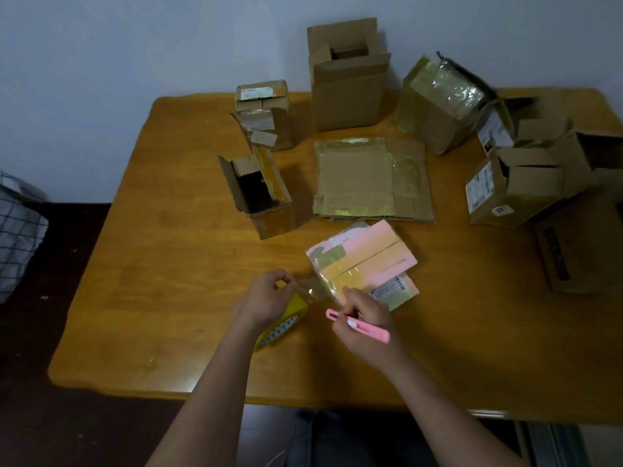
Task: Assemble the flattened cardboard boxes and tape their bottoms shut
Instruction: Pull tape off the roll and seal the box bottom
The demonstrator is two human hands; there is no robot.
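A small pink box (365, 261) lies bottom-up near the table's front, yellowish tape running along its flap seam. A strip of clear tape (315, 289) stretches from the box's near-left corner to a yellow tape roll (281, 326). My left hand (266, 298) holds that roll and pinches the strip. My right hand (365, 318) grips a pink utility knife (359, 325), its tip pointing left toward the strip. A stack of flattened cardboard boxes (372, 178) lies behind the pink box.
Several assembled brown boxes stand around the wooden table (168, 264): an open long one (259, 193) at left, a taped one (266, 112) behind it, a tall one (347, 75) at the back, and a cluster (526, 183) at the right. A checked cloth (17, 237) hangs at far left.
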